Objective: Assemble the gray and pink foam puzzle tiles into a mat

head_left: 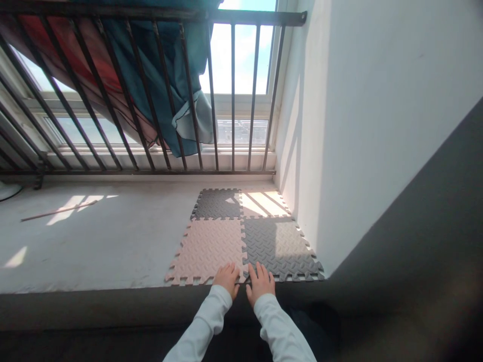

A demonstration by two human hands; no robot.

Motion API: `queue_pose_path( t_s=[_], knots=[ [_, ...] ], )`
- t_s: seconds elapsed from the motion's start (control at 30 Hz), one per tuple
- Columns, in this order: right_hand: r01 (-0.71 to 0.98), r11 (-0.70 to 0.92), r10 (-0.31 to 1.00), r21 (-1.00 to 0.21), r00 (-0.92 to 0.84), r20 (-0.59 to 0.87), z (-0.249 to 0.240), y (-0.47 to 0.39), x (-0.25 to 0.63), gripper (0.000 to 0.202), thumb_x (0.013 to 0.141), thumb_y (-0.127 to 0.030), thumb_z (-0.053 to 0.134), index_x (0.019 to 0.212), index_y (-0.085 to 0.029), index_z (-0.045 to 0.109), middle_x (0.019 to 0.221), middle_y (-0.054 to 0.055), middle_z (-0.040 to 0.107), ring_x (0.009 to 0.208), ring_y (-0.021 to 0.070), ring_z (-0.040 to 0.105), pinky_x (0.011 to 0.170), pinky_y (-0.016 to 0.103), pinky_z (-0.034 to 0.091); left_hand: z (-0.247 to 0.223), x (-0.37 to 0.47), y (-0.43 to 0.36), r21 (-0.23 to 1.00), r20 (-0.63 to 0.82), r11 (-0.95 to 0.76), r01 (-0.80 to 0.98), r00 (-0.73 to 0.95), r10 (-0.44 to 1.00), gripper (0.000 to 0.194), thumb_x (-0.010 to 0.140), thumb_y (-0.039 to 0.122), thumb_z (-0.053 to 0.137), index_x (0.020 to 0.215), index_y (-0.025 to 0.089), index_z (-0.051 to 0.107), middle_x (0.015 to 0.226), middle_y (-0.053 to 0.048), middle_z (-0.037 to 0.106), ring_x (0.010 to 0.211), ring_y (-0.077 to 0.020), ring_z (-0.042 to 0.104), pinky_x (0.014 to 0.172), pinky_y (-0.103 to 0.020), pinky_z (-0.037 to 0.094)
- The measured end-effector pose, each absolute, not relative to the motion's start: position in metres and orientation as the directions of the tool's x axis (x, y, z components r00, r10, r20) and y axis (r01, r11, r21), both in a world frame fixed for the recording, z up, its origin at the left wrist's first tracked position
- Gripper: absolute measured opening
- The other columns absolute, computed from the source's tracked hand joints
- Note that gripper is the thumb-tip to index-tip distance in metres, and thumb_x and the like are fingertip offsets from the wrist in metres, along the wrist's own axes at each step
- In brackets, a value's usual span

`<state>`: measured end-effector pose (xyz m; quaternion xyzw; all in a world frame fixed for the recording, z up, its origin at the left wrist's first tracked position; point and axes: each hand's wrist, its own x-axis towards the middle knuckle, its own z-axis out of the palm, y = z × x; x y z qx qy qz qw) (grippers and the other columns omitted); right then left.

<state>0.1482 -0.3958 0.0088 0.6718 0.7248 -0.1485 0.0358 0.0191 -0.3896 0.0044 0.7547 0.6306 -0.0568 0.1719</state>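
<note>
Four interlocking foam tiles lie on the window ledge against the right wall. The front left tile is pink (213, 246) and the front right one is grey (279, 246). Behind them are a dark grey tile (219, 203) and a pale pink tile (264, 203) striped with sunlight. My left hand (227, 279) rests on the pink tile's front edge, fingers spread a little. Beside it my right hand (261, 280) lies on the front edge of the grey tile near the seam, its fingers apart. Both hands are flat and hold nothing.
A black metal railing (158, 173) runs along the back before the window, with blue and red curtains (151, 75) behind it. A thin stick (60, 211) lies on the ledge (113, 241) at left. The ledge's front edge drops into shadow. A white wall (362, 100) stands at right.
</note>
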Motion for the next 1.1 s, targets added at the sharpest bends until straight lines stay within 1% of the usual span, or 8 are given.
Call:
queue_pose_path(
  t_s=[0.1,0.17,0.4,0.5,0.67,0.8,0.9,1.1],
  knots=[
    [0.986,0.029,0.963,-0.162,-0.071,-0.259,0.007,-0.394,0.148,0.056,0.070,-0.033,0.049,0.124,-0.033,0.036,0.140,0.003,0.022,0.127,0.0186,0.017,0.100,0.040,0.012,0.002,0.014,-0.385,0.204,-0.307,-0.175,0.963,0.232,0.923,0.056,0.068,0.027,0.047,0.123,0.018,0.041,0.134,-0.005,0.036,0.123,-0.0194,0.028,0.102,-0.029,0.022],
    [0.986,0.029,0.961,-0.166,-0.073,-0.268,0.006,-0.393,0.148,0.055,0.070,-0.034,0.050,0.123,-0.033,0.038,0.140,0.004,0.020,0.127,0.0186,0.016,0.100,0.040,0.012,0.000,0.012,-0.383,0.215,-0.298,-0.183,0.959,0.243,0.923,0.056,0.068,0.025,0.047,0.123,0.017,0.041,0.133,-0.006,0.037,0.122,-0.0186,0.029,0.102,-0.027,0.021],
    [0.978,0.067,0.952,-0.200,-0.123,-0.280,0.010,-0.396,0.152,0.059,0.068,-0.036,0.053,0.124,-0.039,0.034,0.141,0.003,0.017,0.128,0.0203,0.011,0.100,0.042,0.010,-0.005,0.012,-0.382,0.236,-0.273,-0.181,0.955,0.244,0.931,0.053,0.067,0.024,0.047,0.120,0.018,0.045,0.132,-0.006,0.039,0.121,-0.0193,0.032,0.102,-0.026,0.023],
    [0.968,0.095,0.940,-0.234,-0.165,-0.297,0.014,-0.397,0.155,0.058,0.069,-0.038,0.052,0.124,-0.039,0.034,0.141,0.003,0.015,0.128,0.0215,0.009,0.100,0.043,0.009,-0.007,0.012,-0.383,0.247,-0.269,-0.171,0.954,0.237,0.934,0.054,0.066,0.023,0.047,0.120,0.018,0.044,0.132,-0.006,0.038,0.121,-0.0194,0.031,0.102,-0.027,0.023],
    [0.960,0.110,0.930,-0.256,-0.191,-0.313,0.018,-0.398,0.157,0.060,0.069,-0.036,0.052,0.125,-0.038,0.031,0.142,0.005,0.012,0.128,0.0217,0.007,0.100,0.043,0.008,-0.007,0.011,-0.384,0.270,-0.256,-0.169,0.948,0.240,0.936,0.054,0.066,0.021,0.048,0.120,0.018,0.045,0.133,-0.006,0.038,0.121,-0.0193,0.031,0.102,-0.028,0.023],
    [0.973,0.091,0.926,-0.213,-0.161,-0.340,0.014,-0.397,0.156,0.063,0.068,-0.034,0.054,0.125,-0.040,0.029,0.142,0.004,0.010,0.128,0.0197,0.004,0.101,0.041,0.006,-0.003,0.012,-0.384,0.262,-0.274,-0.166,0.951,0.239,0.932,0.055,0.066,0.021,0.048,0.121,0.018,0.044,0.133,-0.006,0.038,0.121,-0.0192,0.031,0.102,-0.026,0.022],
    [0.981,0.085,0.933,-0.173,-0.140,-0.332,0.010,-0.397,0.155,0.063,0.067,-0.035,0.055,0.125,-0.042,0.029,0.142,0.002,0.010,0.128,0.0186,0.005,0.101,0.040,0.007,-0.002,0.013,-0.384,0.258,-0.279,-0.157,0.953,0.229,0.933,0.055,0.067,0.022,0.048,0.121,0.019,0.044,0.132,-0.005,0.038,0.121,-0.0188,0.031,0.102,-0.026,0.023],
    [0.977,0.082,0.949,-0.198,-0.137,-0.285,0.006,-0.398,0.157,0.064,0.066,-0.030,0.056,0.123,-0.043,0.031,0.142,0.000,0.014,0.128,0.0177,0.008,0.101,0.039,0.007,-0.003,0.015,-0.382,0.226,-0.269,-0.154,0.962,0.214,0.939,0.051,0.068,0.025,0.047,0.118,0.020,0.046,0.130,-0.005,0.041,0.120,-0.0186,0.034,0.100,-0.025,0.025]
  ],
)
